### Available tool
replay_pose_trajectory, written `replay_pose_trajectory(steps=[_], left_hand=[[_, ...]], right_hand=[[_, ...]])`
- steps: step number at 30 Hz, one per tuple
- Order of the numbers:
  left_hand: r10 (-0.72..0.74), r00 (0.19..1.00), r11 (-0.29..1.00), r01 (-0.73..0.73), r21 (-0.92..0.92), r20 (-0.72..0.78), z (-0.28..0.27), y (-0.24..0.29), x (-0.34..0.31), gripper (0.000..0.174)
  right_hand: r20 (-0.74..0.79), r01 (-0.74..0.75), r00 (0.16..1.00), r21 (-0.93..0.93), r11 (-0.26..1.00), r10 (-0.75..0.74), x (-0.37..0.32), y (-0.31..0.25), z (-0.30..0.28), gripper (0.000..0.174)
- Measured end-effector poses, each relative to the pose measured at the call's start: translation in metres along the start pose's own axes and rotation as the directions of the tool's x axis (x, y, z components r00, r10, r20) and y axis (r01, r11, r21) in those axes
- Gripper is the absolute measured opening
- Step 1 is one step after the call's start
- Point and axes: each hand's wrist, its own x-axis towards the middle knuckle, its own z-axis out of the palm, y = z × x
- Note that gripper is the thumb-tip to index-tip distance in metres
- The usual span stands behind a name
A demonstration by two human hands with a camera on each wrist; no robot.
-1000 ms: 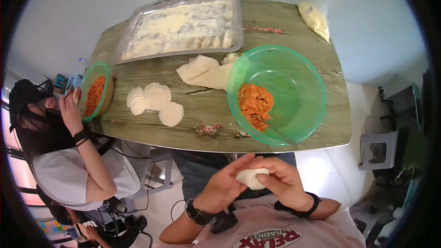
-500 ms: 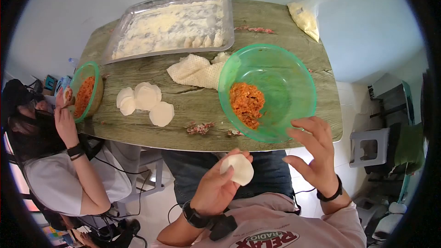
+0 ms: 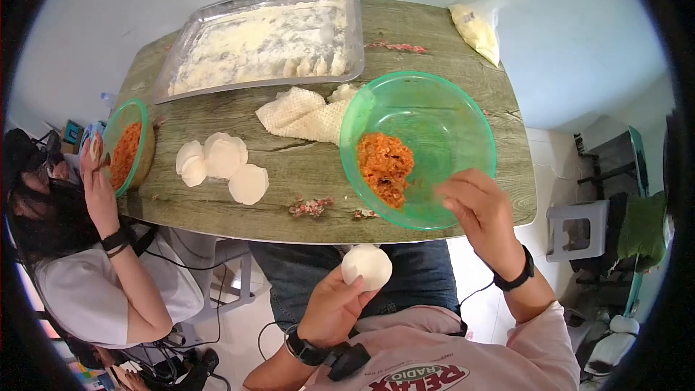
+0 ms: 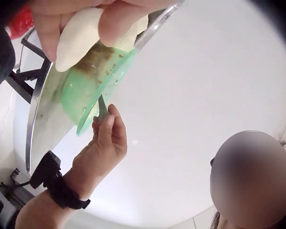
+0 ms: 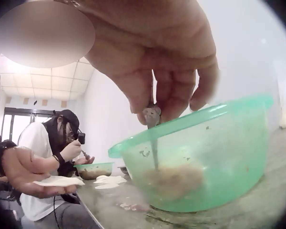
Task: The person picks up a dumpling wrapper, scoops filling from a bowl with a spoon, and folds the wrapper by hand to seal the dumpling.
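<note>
Left hand (image 3: 333,306) is holding dough (image 3: 367,268); right hand (image 3: 485,213) is pinching a utensil (image 4: 103,108) — probably scooping filling (image 3: 386,165) below, needing a steady lift.

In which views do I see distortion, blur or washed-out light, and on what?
Head view: the table bows at its edges, black corners surround the picture, and the right hand looks smeared at the fingertips; left wrist view: the pale wall looks washed out; right wrist view: filling appears hazy through the green bowl.

The green bowl (image 3: 452,127) gleams, glossy see-through plastic; the wrapper (image 3: 368,266) shows smooth, matt dough; the cloth (image 3: 295,113) looks bumpy, the tabletop (image 3: 308,174) wood-grained, the utensil (image 5: 152,116) metallic
</note>
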Motion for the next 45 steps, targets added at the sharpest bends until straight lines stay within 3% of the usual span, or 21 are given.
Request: replay_pose_trajectory(steps=[2,5,9,12,18,20,24,26,33,36,45], left_hand=[[-0.008,1.0,1.0,0.008,-0.007,0.024,0.002,0.001,0.0,0.041],[-0.014,0.999,1.0,0.014,-0.005,0.037,0.006,0.003,-0.001,0.041],[-0.016,1.0,0.999,0.017,0.044,-0.018,0.008,0.003,-0.001,0.035],[0.044,0.998,0.999,-0.043,0.026,-0.046,0.007,0.001,0.0,0.032],[0.099,0.995,0.994,-0.099,-0.041,-0.002,0.012,0.001,0.007,0.034],[0.112,0.993,0.992,-0.109,-0.059,0.038,0.017,0.003,0.009,0.036],[0.15,0.986,0.989,-0.148,-0.024,0.078,0.029,0.005,0.011,0.05],[0.157,0.983,0.987,-0.155,-0.037,0.099,0.032,0.005,0.012,0.05],[0.174,0.975,0.984,-0.169,-0.049,0.138,0.041,0.007,0.011,0.055],[0.218,0.963,0.974,-0.204,-0.101,0.157,0.042,0.006,0.013,0.046],[0.232,0.963,0.972,-0.223,-0.081,0.137,0.041,0.004,0.014,0.046]], right_hand=[[-0.019,-0.089,0.996,0.103,0.991,0.091,0.007,0.001,0.005,0.019],[-0.005,-0.072,0.997,0.224,0.972,0.075,0.013,0.008,0.013,0.017],[-0.016,-0.068,0.997,0.242,0.968,0.075,0.014,0.01,0.012,0.015],[-0.019,-0.111,0.993,0.142,0.984,0.114,0.009,0.012,0.003,0.016],[-0.076,-0.146,0.985,0.109,0.983,0.155,0.004,0.015,-0.007,0.019],[0.069,-0.309,0.951,0.276,0.91,0.302,0.003,0.018,-0.006,0.02],[0.044,-0.251,0.966,0.367,0.896,0.253,0.003,0.026,-0.004,0.02],[0.008,-0.17,0.985,0.276,0.946,0.175,0.003,0.027,-0.005,0.02],[0.06,-0.176,0.984,0.22,0.96,0.166,0.0,0.026,-0.01,0.02],[0.067,-0.18,0.984,0.283,0.942,0.168,-0.001,0.028,-0.013,0.019],[0.102,-0.299,0.953,0.458,0.837,0.285,-0.006,0.029,-0.016,0.019]])
